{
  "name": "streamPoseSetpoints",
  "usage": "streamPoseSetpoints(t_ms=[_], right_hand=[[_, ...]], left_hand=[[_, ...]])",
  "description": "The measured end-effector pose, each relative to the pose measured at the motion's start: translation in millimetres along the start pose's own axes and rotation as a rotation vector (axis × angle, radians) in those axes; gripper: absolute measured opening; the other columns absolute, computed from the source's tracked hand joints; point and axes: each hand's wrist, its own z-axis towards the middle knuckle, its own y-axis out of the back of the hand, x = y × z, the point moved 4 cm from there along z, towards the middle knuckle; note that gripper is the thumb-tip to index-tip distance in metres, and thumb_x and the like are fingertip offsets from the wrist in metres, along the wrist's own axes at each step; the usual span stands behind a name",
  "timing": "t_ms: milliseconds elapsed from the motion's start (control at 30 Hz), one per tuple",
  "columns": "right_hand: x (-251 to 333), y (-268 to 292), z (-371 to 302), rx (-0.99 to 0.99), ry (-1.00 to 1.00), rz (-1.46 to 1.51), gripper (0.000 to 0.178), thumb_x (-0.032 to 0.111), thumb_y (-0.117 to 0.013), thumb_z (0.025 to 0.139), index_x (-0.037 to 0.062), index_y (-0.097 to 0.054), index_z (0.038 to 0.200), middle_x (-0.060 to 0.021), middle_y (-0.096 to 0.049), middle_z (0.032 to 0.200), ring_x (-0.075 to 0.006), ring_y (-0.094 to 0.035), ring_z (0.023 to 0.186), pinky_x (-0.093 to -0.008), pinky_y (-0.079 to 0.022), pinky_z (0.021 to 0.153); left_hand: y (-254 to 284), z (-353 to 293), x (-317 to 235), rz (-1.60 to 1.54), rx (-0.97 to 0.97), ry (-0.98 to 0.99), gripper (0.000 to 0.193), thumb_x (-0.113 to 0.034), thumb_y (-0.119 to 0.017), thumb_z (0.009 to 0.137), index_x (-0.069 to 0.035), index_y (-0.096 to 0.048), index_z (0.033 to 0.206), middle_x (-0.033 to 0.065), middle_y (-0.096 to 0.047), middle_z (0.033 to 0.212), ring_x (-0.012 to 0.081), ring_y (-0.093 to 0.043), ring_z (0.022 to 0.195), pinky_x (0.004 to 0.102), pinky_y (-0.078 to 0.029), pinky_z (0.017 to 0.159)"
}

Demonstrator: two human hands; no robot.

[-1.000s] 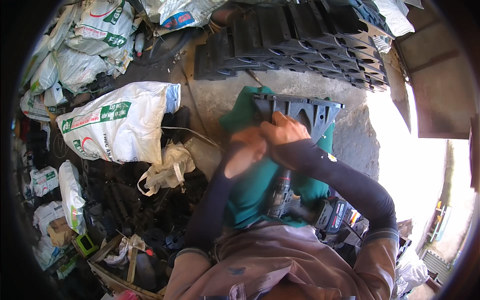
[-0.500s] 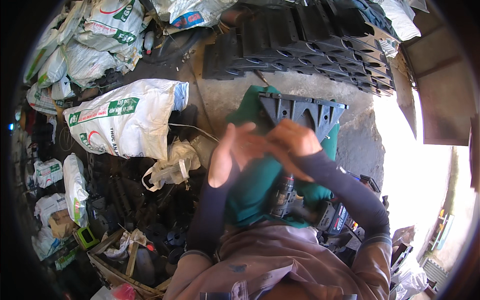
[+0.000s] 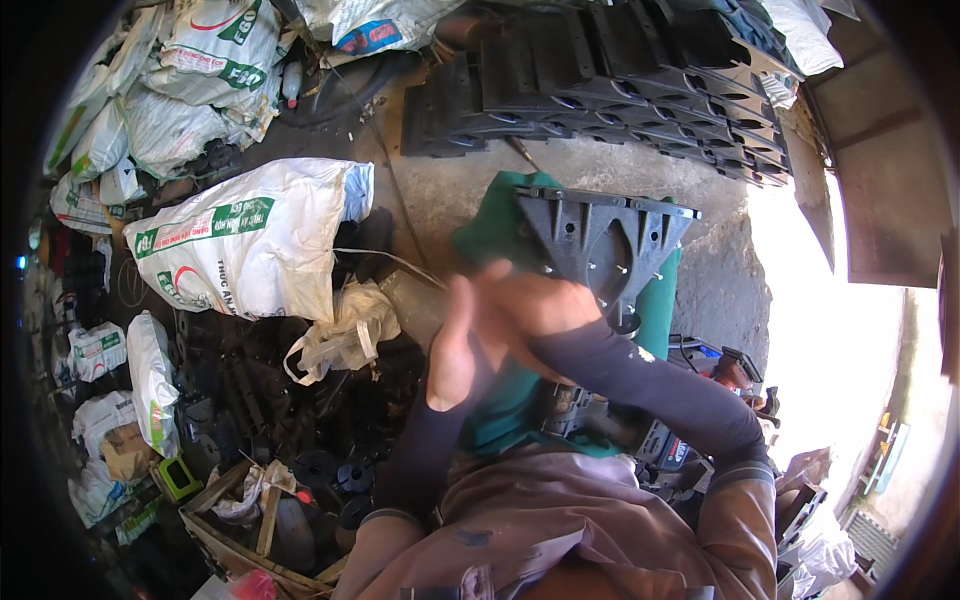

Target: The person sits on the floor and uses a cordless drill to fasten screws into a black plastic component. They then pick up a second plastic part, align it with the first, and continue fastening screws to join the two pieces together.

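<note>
My left hand (image 3: 455,350) is raised in front of my body, its thumb standing apart. Across its palm reaches my right hand (image 3: 550,308), the two touching or nearly so. Motion smears the fingers of both, and whatever lies between them is hidden. Just beyond my right hand, a black triangular bracket (image 3: 570,228) with ribs and holes rests on my green-clad legs (image 3: 500,395). Small shiny bits, perhaps screws, show on its inner faces. Below my right forearm sits part of a power drill (image 3: 568,402), largely covered by the arm.
Stacked black brackets (image 3: 590,75) fill the far right of the concrete floor. A white printed sack (image 3: 250,240) lies at left, with a crumpled plastic bag (image 3: 345,335) beside it. A wooden crate (image 3: 225,545) of odds and ends stands lower left. Tools (image 3: 665,445) lie by my right side.
My right hand has moved left and nearer, over my left palm, uncovering more of the bracket's lower end. My left hand has shifted slightly nearer and to the right.
</note>
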Motion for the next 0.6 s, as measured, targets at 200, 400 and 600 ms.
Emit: streamPoseSetpoints(t_ms=[200, 400, 600], right_hand=[[-27, 41, 22, -0.043, -0.093, 0.15, 0.013, 0.007, -0.065, 0.081, 0.0048, -0.07, 0.093, -0.0113, -0.064, 0.084, -0.0277, -0.065, 0.072, -0.034, -0.052, 0.067], [-43, 39, 32, -0.133, -0.069, -0.01, 0.017, 0.006, -0.065, 0.081, 0.0007, -0.069, 0.097, -0.0139, -0.064, 0.082, -0.0285, -0.065, 0.077, -0.0343, -0.051, 0.07], [-42, 32, 32, -0.1, -0.107, -0.059, 0.017, 0.006, -0.064, 0.082, 0.0013, -0.069, 0.098, -0.0144, -0.066, 0.085, -0.0302, -0.066, 0.078, -0.0359, -0.052, 0.07]], left_hand=[[19, 32, -9, 0.201, -0.018, -0.011, 0.049, -0.032, -0.046, 0.101, 0.004, -0.045, 0.133, 0.0152, -0.062, 0.114, 0.0206, -0.06, 0.092, 0.0328, -0.047, 0.079], [24, 72, -12, 0.519, -0.027, 0.011, 0.036, -0.016, -0.051, 0.094, 0.005, -0.055, 0.123, 0.0088, -0.065, 0.092, 0.0117, -0.057, 0.072, 0.0239, -0.046, 0.064], [24, 75, -12, 0.552, -0.037, 0.019, 0.035, -0.014, -0.051, 0.092, 0.006, -0.056, 0.12, 0.0061, -0.063, 0.085, 0.0109, -0.056, 0.069, 0.0238, -0.045, 0.063]])
